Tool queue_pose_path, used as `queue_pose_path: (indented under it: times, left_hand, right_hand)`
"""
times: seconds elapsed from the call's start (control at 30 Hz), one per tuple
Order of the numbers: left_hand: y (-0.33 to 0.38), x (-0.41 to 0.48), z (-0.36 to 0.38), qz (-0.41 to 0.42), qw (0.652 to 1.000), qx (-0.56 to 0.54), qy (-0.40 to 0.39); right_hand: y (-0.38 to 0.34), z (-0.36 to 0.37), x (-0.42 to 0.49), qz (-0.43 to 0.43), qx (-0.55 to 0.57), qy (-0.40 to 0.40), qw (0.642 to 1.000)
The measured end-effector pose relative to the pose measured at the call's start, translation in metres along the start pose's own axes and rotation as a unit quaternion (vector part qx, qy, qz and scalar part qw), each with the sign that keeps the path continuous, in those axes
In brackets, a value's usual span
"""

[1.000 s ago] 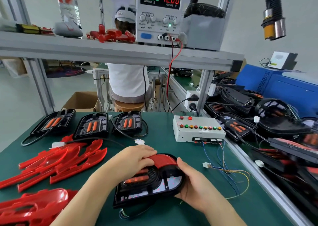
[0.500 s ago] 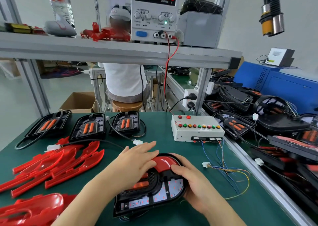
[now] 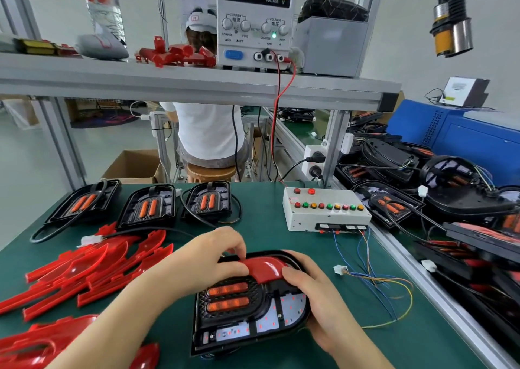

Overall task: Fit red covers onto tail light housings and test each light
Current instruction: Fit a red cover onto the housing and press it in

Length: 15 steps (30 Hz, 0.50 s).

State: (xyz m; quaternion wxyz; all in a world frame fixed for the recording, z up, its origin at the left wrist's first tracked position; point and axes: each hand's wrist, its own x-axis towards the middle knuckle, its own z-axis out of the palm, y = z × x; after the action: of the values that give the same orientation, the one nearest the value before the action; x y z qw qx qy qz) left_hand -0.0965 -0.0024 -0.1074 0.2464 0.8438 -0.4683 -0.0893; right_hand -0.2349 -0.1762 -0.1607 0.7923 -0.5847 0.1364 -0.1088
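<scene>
Pinching red cover (image 3: 266,268) atop housing (image 3: 239,316): left hand (image 3: 216,259) | right hand (image 3: 320,301) gripping housing's right edge, thumb on cover

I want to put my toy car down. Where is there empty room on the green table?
Bare green mat lies between the row of black housings and the white button box. Left is crowded with red covers; loose wires clutter the right.

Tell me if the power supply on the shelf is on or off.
On: the power supply has a lit display showing 12.00 volts and near-zero current, and a green lamp glows on its panel.
</scene>
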Motion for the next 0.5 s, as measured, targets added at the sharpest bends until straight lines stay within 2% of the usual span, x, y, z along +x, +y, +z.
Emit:
queue_pose_path:
  times: [0.23,0.5]
  left_hand:
    - [0.000,-0.002,0.015,0.013,0.994,-0.061,0.088]
    - [0.004,-0.002,0.019,0.060,0.991,-0.051,0.112]
  right_hand:
    - [0.001,-0.002,-0.002,-0.011,0.015,0.000,1.000]
    - [-0.001,-0.002,-0.003,-0.005,-0.003,-0.002,1.000]
